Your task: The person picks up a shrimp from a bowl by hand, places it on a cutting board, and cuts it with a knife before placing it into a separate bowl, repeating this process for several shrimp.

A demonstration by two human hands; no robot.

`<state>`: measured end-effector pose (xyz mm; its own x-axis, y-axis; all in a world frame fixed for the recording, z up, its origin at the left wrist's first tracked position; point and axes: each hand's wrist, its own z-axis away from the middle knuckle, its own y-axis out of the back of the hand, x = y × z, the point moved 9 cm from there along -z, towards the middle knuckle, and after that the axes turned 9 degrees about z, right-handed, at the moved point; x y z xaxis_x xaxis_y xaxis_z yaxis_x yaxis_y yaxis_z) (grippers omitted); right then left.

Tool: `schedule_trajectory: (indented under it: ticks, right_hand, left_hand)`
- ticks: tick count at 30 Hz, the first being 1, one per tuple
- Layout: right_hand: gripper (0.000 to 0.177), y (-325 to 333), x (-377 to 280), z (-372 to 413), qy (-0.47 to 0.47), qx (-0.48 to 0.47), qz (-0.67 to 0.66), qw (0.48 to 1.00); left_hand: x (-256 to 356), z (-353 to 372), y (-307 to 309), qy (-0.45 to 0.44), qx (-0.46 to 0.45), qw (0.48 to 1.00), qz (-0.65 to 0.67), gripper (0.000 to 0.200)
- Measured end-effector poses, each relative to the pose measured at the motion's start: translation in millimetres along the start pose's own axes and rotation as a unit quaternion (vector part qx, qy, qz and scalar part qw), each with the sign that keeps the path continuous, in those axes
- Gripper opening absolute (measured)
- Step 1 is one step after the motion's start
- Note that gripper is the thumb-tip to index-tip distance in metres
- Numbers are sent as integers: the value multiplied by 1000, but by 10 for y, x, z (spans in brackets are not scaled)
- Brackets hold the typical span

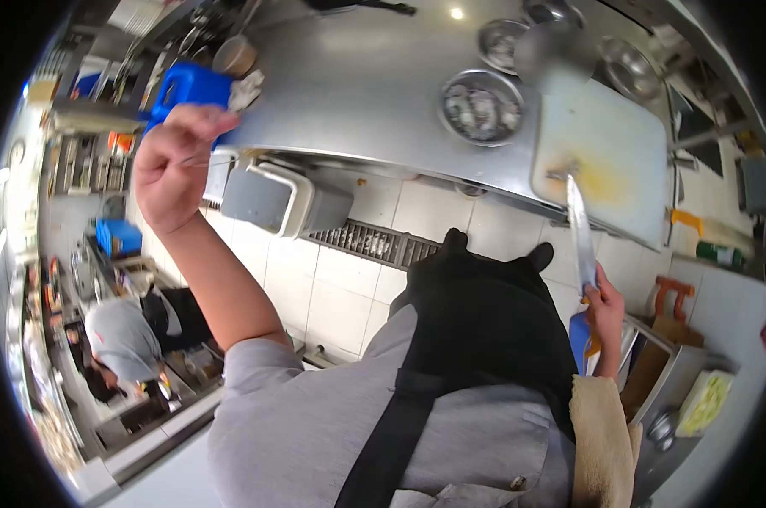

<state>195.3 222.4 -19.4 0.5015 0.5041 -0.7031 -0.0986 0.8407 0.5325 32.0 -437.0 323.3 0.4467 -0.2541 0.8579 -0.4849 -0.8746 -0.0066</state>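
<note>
My left hand point(173, 173) is raised at the left, its fingers curled closed. A thin pale strand seems to stick out from the fingers, too fine to name. In my right hand point(604, 306) is a knife point(578, 229) with a long blade and a yellow handle. Its blade points away from me, with the tip over the near left part of a white cutting board point(633, 140). A small dark scrap point(561, 173) lies by the tip, next to a yellow stain. Left of the board stands a steel bowl point(482, 107) holding pale greyish pieces of food.
More steel bowls point(633, 69) stand at the back of the steel counter point(358, 93). A blue jug point(188, 91) is at its left end. Below the edge are a grey bin point(315, 203) and a floor drain point(374, 243). Another person point(129, 339) bends over at the far left.
</note>
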Motion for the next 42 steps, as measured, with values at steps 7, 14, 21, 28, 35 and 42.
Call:
schedule_trajectory:
  ticks: [7,14,21,28,35,42]
  right_hand:
    - [57,191,-125,-72,-12,-11,53,998]
    - [56,310,-103,22,-7,6,95,995]
    - [58,421,-84,321,-46,57,77,994]
    - [60,456,-645,216,97,136,218,962]
    - [61,415,-983,-63,181,130,399,890]
    - [62,606,-1059,-230,188,71,427,882]
  left_hand:
    - [-2737,5382,2331,372,625,677,116,43]
    - [-4146,5641,-86,685,472,552,51,42]
    - [-4436,2208,-2233,439,-150,867,-181,31]
    - [-3893,-481,-3391,103,-13,944,-312,24]
    - [-4385,-863,-3432,109,-107,914,-375,21]
    - [-4279,-890,-3467,59,-111,917,-378,16]
